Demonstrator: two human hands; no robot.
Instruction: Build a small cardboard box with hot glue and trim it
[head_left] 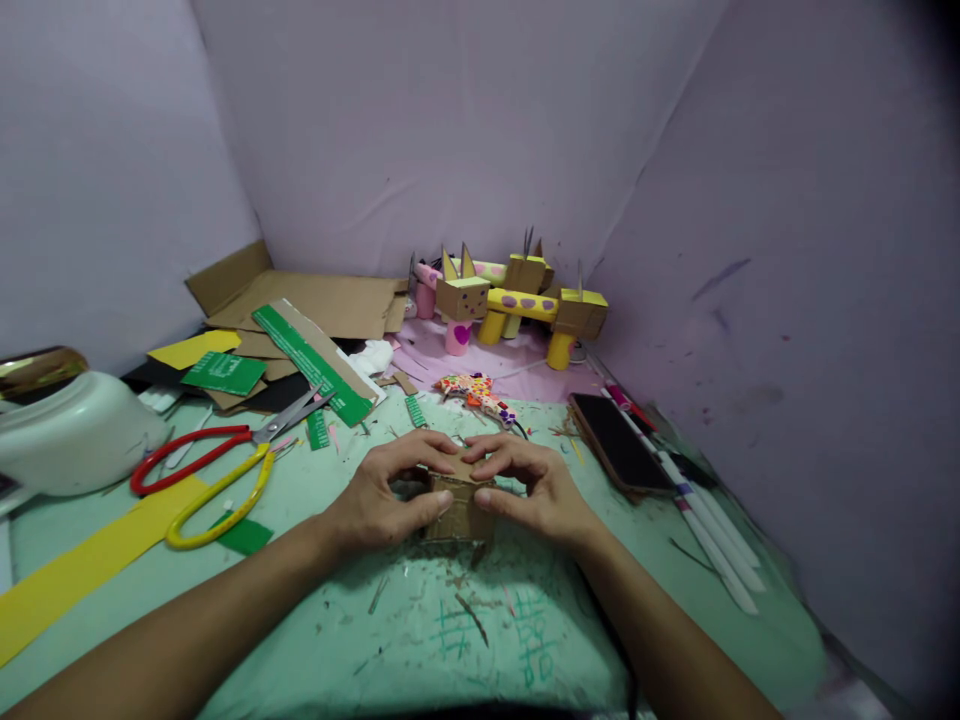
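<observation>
A small brown cardboard box (457, 508) rests on the green table (337, 640) in front of me. My left hand (386, 490) grips its left side, thumb on the front and fingers curled over the top. My right hand (529, 487) holds the right side the same way. The fingertips of both hands meet over the top flap and hide most of it.
Scissors with one red and one yellow handle (217, 470) lie to the left, by a yellow paper strip (82, 570) and a white appliance (67, 425). Cardboard sheets (322, 300) and painted box animals (517, 300) stand at the back. A phone (619, 440) and white sticks (705, 510) lie right.
</observation>
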